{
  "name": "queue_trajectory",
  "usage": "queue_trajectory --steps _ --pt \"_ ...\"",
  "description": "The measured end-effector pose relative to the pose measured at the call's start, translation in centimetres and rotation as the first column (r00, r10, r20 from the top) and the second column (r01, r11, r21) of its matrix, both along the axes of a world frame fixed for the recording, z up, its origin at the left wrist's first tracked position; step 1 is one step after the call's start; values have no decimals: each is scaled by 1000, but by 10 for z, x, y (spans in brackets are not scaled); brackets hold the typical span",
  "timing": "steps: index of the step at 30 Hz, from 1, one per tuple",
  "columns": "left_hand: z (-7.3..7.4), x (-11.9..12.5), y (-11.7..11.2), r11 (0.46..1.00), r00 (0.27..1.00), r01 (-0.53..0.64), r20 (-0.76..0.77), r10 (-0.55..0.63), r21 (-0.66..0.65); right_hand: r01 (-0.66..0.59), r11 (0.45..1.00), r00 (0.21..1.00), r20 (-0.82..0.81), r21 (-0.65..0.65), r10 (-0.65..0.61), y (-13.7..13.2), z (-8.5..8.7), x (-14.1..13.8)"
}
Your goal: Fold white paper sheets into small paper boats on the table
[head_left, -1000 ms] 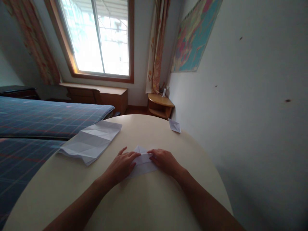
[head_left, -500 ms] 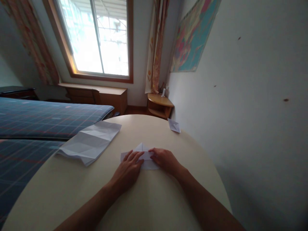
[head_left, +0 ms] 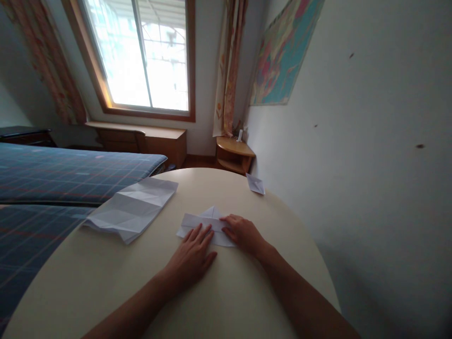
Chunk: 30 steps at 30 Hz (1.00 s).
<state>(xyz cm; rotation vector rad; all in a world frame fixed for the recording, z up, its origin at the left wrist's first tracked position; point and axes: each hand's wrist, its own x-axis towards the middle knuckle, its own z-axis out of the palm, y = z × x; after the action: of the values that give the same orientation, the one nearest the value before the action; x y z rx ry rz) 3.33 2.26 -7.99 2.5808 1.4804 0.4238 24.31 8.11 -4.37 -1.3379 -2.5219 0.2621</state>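
In the head view, the left hand (head_left: 193, 252) lies spread, fingertips on the folded paper (head_left: 193, 220); the right hand (head_left: 243, 233) curls over its right part (pinching or only pressing, I cannot tell). Paper and creased sheet (head_left: 137, 207) lie on the round table (head_left: 208, 186), near a plaid mattress (head_left: 77, 174).

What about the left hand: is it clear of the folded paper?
No, the left hand lies with its fingers on the folded paper.
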Motion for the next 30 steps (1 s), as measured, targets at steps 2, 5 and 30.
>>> queue_trajectory --steps 2,5,30 --pt "0 0 0 1000 1000 -15 -12 15 -18 11 1000 1000 28 12 -11 0 1 0" --pt "0 0 0 1000 1000 -19 -19 18 -23 20 997 998 62 77 -25 -1 4 -2" --pt "-12 -27 25 983 973 -178 -142 184 53 -66 990 991 104 -126 79 -27 -23 -33"
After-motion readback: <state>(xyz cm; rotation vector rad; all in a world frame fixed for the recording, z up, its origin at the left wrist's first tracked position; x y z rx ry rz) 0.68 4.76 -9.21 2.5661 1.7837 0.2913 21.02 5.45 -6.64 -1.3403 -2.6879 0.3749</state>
